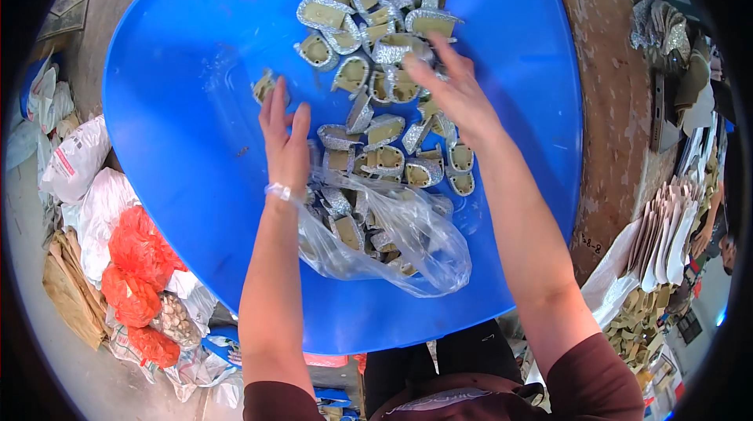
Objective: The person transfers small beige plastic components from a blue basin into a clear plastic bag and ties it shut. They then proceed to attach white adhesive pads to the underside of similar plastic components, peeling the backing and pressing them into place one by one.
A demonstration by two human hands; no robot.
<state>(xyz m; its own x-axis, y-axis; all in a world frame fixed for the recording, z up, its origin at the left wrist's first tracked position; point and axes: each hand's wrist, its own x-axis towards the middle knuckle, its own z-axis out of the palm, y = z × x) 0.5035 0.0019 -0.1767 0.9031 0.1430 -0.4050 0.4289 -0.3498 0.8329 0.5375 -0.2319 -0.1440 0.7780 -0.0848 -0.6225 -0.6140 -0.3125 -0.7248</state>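
Across the blue table [180,154], silver-and-beige horseshoe-shaped pieces [351,74] lie in a loose heap, stretching from the far side down to a clear plastic bag [431,247] that holds more of them nearer the person. The right hand [456,95] is spread over the heap's right side, thumb and fingers apart. The left hand [287,138] has its thumb away from the fingers, whose tips overlap a lone piece [260,91] left of the heap; whether they pinch it, I cannot tell. Orange-red bags [135,252] sit beyond the table's left edge.
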